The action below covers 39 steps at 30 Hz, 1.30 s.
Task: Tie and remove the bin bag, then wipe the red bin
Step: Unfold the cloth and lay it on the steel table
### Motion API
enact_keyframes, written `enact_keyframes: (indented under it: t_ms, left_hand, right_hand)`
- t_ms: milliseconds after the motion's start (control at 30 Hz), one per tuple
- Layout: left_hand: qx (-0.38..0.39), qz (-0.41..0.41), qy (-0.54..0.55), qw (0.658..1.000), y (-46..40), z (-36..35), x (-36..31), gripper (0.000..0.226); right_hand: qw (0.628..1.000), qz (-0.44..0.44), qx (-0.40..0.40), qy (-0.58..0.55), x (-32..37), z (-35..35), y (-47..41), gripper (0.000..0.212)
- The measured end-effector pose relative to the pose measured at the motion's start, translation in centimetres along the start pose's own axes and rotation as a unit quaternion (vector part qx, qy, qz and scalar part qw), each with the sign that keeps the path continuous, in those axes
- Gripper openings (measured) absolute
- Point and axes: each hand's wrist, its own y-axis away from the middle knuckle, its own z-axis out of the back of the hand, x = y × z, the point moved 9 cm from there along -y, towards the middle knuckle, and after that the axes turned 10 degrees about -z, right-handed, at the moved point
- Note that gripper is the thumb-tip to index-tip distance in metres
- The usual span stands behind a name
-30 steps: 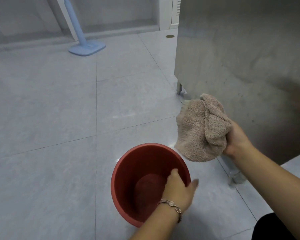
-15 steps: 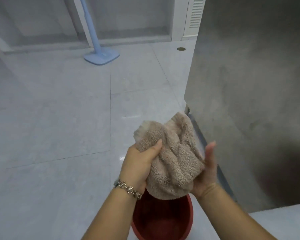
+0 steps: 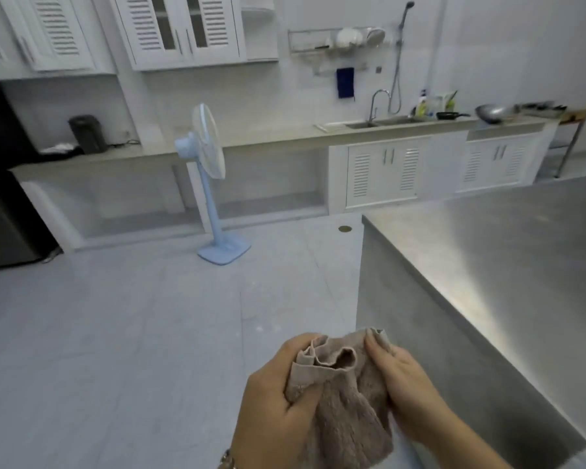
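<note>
Kitchen, sink (image 3: 383,122), wok (image 3: 493,113), louvred cabinets (image 3: 383,170)

The cloth (image 3: 344,397) sits low in the middle, between the left hand (image 3: 278,397) and the right hand (image 3: 408,394). Both hands touch it. Right of the hands stands a big metal table (image 3: 494,265). Far ahead on the floor (image 3: 99,333) stands a fan (image 3: 207,184), in front of a long counter (image 3: 285,138). A sink (image 3: 381,122) is set in the counter, to the right. Past it sits what may be a wok (image 3: 493,113). Cupboards (image 3: 180,28) hang above the counter
</note>
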Motion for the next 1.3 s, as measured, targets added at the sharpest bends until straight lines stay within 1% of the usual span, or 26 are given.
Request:
enact_keyframes:
  t_ms: [100, 133, 200, 300, 400, 467, 500, 533, 567, 600, 633, 667, 700, 733, 767, 800, 833, 867, 933, 1000, 1033, 1067, 1133, 1200, 1233, 1300]
  left_hand:
    - [-0.046, -0.054, -0.044, 0.997, -4.9, 1.7, -6.5, 0.045]
    - [-0.051, -0.072, -0.053, 0.995, -6.5, 1.7, -8.5, 0.05]
    - [-0.033, -0.108, -0.055, 0.992, -9.0, 0.4, -12.2, 0.052]
    - [0.013, -0.151, -0.055, 0.987, -11.5, -2.6, -16.1, 0.041]
    - [-0.005, -0.18, -0.073, 0.981, -13.2, -5.3, -17.9, 0.021]
    - [-0.022, -0.166, -0.086, 0.982, -14.3, -7.5, -17.8, 0.015]
    - [-0.015, -0.136, -0.095, 0.986, -15.1, -9.1, -17.2, 0.013]
    - [0.011, -0.096, -0.106, 0.99, -15.8, -11.1, -16.4, 0.011]
    - [0.069, -0.053, -0.122, 0.989, -16.4, -13.8, -15.3, 0.008]
    - [0.164, -0.013, -0.155, 0.974, -16.6, -17.0, -14.3, 0.003]
    - [0.276, 0.015, -0.194, 0.941, -16.2, -20.6, -13.5, 0.005]
    - [0.371, 0.039, -0.216, 0.902, -15.6, -23.8, -13.1, 0.019]
    - [0.418, 0.052, -0.205, 0.884, -15.5, -26.6, -13.2, 0.039]
    - [0.409, 0.041, -0.172, 0.895, -16.3, -29.0, -14.4, 0.063]
    - [0.36, 0.015, -0.122, 0.925, -17.6, -30.8, -16.3, 0.085]
    - [0.303, -0.029, -0.069, 0.95, -19.3, -32.6, -18.7, 0.1]
    - [0.271, -0.077, -0.026, 0.959, -20.5, -33.9, -20.9, 0.107]
    - [0.263, -0.114, 0.009, 0.958, -21.2, -35.1, -22.7, 0.107]
    - [0.277, -0.132, 0.055, 0.95, -22.5, -38.1, -24.0, 0.093]
    - [0.289, -0.085, 0.072, 0.951, -23.6, -40.0, -23.0, 0.062]
    - [0.302, -0.05, 0.061, 0.95, -23.9, -40.7, -21.7, 0.047]
    - [0.317, -0.015, 0.025, 0.948, -24.0, -41.4, -20.1, 0.039]
    - [0.332, 0.042, -0.052, 0.941, -24.3, -41.9, -16.4, 0.03]
    - [0.309, 0.085, -0.073, 0.944, -24.7, -41.6, -13.8, 0.023]
    - [0.289, 0.096, -0.085, 0.949, -25.1, -41.2, -13.0, 0.025]
    - [0.247, 0.069, -0.146, 0.955, -26.6, -39.9, -12.4, 0.035]
  right_hand:
    - [0.994, 0.052, -0.038, 0.084, 9.4, 1.6, 5.5, 0.036]
    - [0.991, 0.075, -0.056, 0.097, 12.3, 2.4, 7.2, 0.036]
    - [0.983, 0.117, -0.097, 0.106, 16.9, 4.7, 10.3, 0.038]
    - [0.974, 0.151, -0.141, 0.092, 21.3, 8.9, 13.4, 0.035]
    - [0.968, 0.17, -0.181, 0.045, 24.1, 14.3, 15.2, 0.026]
    - [0.963, 0.179, -0.203, 0.009, 25.3, 18.2, 16.2, 0.021]
    - [0.96, 0.183, -0.212, -0.001, 26.0, 20.1, 16.8, 0.02]
    - [0.957, 0.191, -0.217, -0.006, 26.8, 21.9, 17.2, 0.019]
    - [0.956, 0.201, -0.213, -0.001, 27.7, 23.5, 17.7, 0.018]
    - [0.955, 0.213, -0.204, 0.015, 28.7, 24.8, 18.2, 0.018]
    - [0.955, 0.225, -0.19, 0.038, 29.8, 26.0, 18.7, 0.021]
    - [0.954, 0.236, -0.172, 0.074, 30.9, 26.9, 19.0, 0.024]
    - [0.95, 0.243, -0.152, 0.126, 31.9, 27.6, 19.2, 0.027]
    - [0.943, 0.246, -0.127, 0.185, 32.6, 27.9, 19.2, 0.029]
    - [0.936, 0.242, -0.096, 0.236, 33.1, 28.1, 19.2, 0.029]
    - [0.932, 0.234, -0.057, 0.272, 33.4, 28.7, 19.0, 0.029]
    - [0.93, 0.222, -0.02, 0.294, 33.4, 28.9, 18.6, 0.03]
    - [0.93, 0.209, 0.011, 0.302, 33.2, 29.2, 18.2, 0.03]
    - [0.936, 0.193, 0.051, 0.289, 33.4, 31.1, 17.4, 0.029]
    - [0.941, 0.184, 0.068, 0.276, 33.5, 33.3, 16.0, 0.029]
    - [0.941, 0.178, 0.062, 0.282, 33.4, 34.4, 15.1, 0.03]
    - [0.938, 0.172, 0.046, 0.297, 33.3, 35.7, 14.0, 0.032]
    - [0.928, 0.166, 0.001, 0.333, 32.7, 38.2, 11.5, 0.033]
    - [0.924, 0.146, -0.041, 0.35, 31.7, 40.8, 8.8, 0.029]
    - [0.927, 0.137, -0.052, 0.346, 31.2, 41.7, 7.5, 0.028]
    - [0.938, 0.139, -0.057, 0.313, 31.0, 42.4, 5.5, 0.028]
